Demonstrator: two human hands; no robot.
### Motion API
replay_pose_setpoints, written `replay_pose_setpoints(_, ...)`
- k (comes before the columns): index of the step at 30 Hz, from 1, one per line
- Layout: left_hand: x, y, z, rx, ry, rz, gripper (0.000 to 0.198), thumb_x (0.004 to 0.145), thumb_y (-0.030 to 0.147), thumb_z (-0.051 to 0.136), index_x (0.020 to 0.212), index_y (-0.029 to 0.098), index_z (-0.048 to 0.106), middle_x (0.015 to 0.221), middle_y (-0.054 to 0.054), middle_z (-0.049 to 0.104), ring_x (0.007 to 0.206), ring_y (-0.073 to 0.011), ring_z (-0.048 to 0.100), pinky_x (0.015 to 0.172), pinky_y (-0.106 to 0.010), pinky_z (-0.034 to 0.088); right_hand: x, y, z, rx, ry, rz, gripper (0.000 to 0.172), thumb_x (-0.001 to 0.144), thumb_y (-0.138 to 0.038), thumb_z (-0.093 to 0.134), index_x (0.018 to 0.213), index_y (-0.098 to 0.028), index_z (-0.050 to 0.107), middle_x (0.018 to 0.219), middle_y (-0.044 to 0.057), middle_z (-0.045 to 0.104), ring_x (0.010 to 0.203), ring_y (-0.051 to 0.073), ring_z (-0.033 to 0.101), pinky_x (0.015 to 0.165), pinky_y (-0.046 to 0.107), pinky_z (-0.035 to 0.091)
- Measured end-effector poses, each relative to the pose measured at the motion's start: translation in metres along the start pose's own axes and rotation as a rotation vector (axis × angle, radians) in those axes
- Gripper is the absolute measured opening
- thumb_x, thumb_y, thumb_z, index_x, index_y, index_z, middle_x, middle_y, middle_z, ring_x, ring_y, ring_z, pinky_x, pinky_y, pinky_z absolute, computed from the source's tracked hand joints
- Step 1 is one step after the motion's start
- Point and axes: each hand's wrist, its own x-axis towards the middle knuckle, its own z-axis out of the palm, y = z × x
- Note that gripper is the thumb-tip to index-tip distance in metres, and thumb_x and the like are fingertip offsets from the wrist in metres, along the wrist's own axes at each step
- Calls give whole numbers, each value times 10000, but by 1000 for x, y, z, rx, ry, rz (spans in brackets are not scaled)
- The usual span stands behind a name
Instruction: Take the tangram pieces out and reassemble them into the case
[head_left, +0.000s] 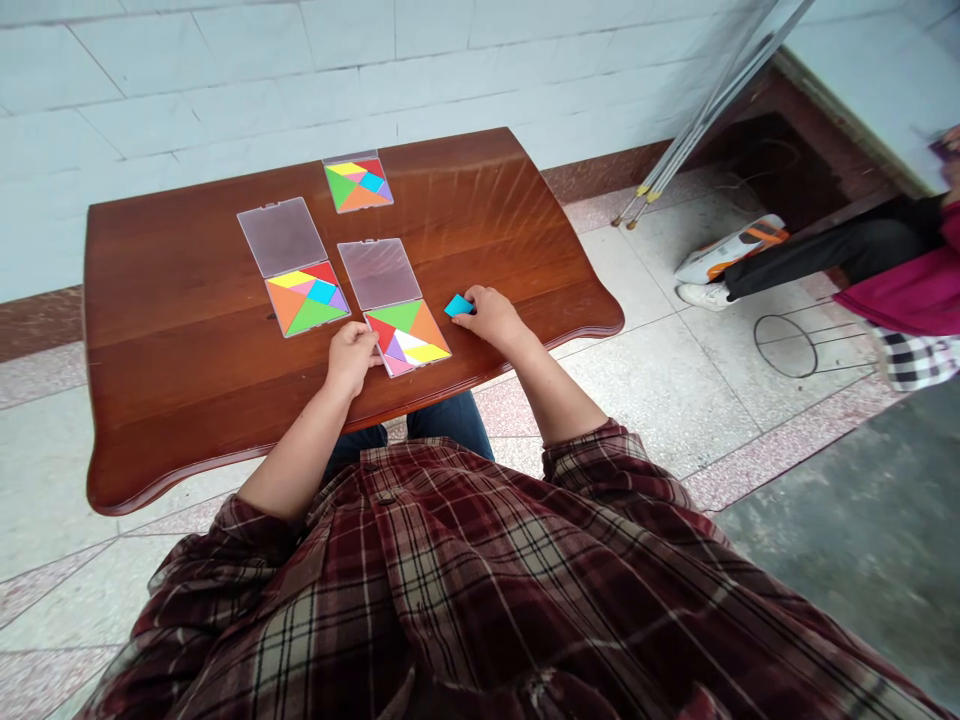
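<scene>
My right hand (491,318) pinches a blue tangram square (458,306) between thumb and fingers, a little right of the nearest tangram case. My left hand (352,358) holds that tangram case (389,370) by its left edge, the fingertips partly hidden. Its clear lid (380,275) lies folded open away from me. Green, orange, red, purple, yellow and pink pieces lie in the tray, with a white patch showing among them. To the left is a second open tangram case (307,300), its blue square in place. A third tangram case (358,184) lies near the table's far edge.
The brown wooden table (172,330) has a curved front edge and stands by a tiled wall (247,90). At the right, crutches (675,140) lean on the wall. A seated person's leg (817,250), a bag (731,250) and a wire-framed stool (785,346) are beyond.
</scene>
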Motion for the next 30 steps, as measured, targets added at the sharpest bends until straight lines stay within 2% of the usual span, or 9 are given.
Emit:
replay_pose_setpoints(9,-1,3,1,-2,12,-14,57,703,158,546,696,172,491,666,12,639,605,-123,648,541,-234,542,-10,-11,-3,-154,-7,12,410,858,-352,628,1206,-140,587,1244,172,568,1034,272,631,892,385,484)
replay_pose_setpoints(21,3,-3,-1,-16,-7,-10,58,695,179,561,710,175,505,663,17,643,612,-124,650,582,-268,570,-22,-13,-4,-268,3,15,393,901,-367,557,1208,-126,590,1246,176,575,1029,273,635,859,362,490)
replay_pose_setpoints(26,1,-1,0,-8,-2,-12,47,704,170,550,706,172,504,675,8,644,631,-131,655,586,-273,571,-27,-19,1,-219,113,-27,372,918,-302,513,1239,-124,574,1246,173,584,1048,274,619,865,359,478)
replay_pose_setpoints(28,0,-1,0,-5,-1,-5,45,706,171,549,703,171,504,679,7,640,625,-129,651,579,-272,568,-30,-23,6,-172,174,-76,351,920,-268,494,1227,-121,582,1225,169,601,1077,272,601,892,356,464)
replay_pose_setpoints(30,0,0,0,-4,0,-2,46,704,172,550,701,170,505,676,8,633,624,-129,648,571,-267,564,-34,-28,11,-97,182,-135,318,917,-254,485,1189,-136,603,1173,147,633,1054,254,601,893,345,459)
